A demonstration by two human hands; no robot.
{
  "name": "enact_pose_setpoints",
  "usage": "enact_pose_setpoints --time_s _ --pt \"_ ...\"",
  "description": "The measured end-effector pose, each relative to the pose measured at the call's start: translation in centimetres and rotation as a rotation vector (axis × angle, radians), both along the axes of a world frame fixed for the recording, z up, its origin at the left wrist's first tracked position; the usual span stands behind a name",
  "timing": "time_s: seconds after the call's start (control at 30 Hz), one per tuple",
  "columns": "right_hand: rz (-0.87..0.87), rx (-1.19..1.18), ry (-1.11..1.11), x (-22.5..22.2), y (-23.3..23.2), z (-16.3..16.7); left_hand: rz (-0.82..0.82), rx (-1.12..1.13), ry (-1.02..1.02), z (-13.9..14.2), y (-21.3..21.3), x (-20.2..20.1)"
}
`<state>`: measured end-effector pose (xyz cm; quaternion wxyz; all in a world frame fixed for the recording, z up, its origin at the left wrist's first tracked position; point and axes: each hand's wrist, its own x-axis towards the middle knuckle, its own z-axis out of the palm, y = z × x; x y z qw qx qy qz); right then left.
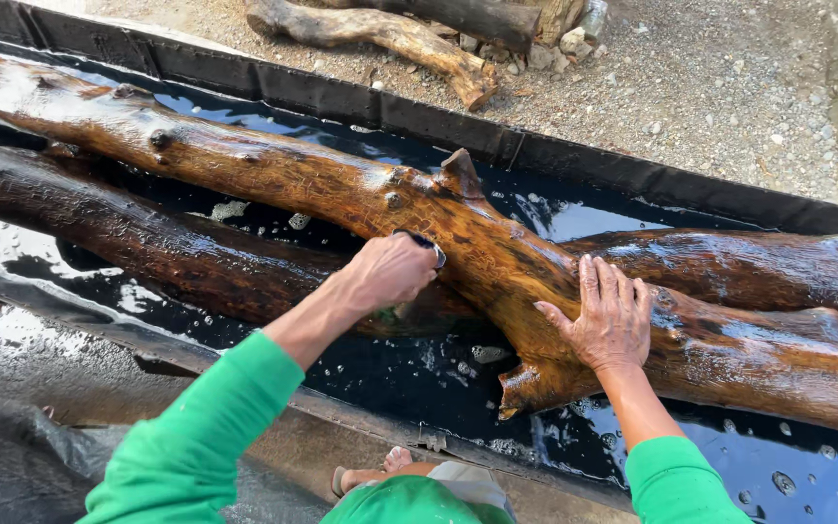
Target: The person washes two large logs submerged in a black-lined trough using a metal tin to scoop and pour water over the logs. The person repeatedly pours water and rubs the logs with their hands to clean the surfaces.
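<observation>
Green sleeves [196, 437] lead to both hands. Left hand [388, 272] is clenched around a small dark tool [427, 245], pressed against the wet log [497, 262] lying in a black trough [341, 97] of water. Right hand [611, 315] rests flat on the log, fingers spread.

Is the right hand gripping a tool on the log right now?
No: the right hand lies flat and open on the wet log, while the left hand holds the small dark tool.
</observation>
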<state>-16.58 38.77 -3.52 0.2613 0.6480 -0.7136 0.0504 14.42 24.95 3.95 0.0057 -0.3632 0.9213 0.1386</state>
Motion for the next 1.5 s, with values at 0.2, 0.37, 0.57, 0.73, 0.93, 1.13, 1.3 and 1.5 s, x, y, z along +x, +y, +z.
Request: enact_pose_setpoints --time_s 0.2,0.37,0.57,0.73,0.93,1.13,1.3,1.5 --pt "0.008 0.0 -0.013 0.2 0.0 0.1 -0.216 -0.28 -0.183 0.8 -2.2 -3.5" --pt "0.001 0.014 -0.05 0.3 0.0 0.1 -0.267 -0.265 -0.223 1.6 -2.0 -6.0" --pt "0.005 0.018 -0.053 0.5 0.1 0.1 -0.382 -0.292 -0.263 2.2 -1.1 -8.8" --pt "0.025 -0.004 -0.068 0.7 0.2 0.2 -0.404 -0.212 -0.331 2.2 -0.1 -11.1" --pt "0.029 -0.009 -0.084 0.8 0.3 0.4 -0.421 -0.182 -0.318 1.9 -0.4 -10.9" --pt "0.02 0.001 -0.064 1.0 0.4 0.5 -0.374 -0.186 -0.352 2.0 -1.5 -9.3" --pt "0.024 -0.004 -0.07 1.1 0.5 0.5 -0.324 -0.215 -0.516 2.4 -2.8 -8.4" --pt "0.013 0.002 -0.051 1.2 0.5 0.4 -0.28 -0.262 -0.578 2.4 -3.2 -9.3"
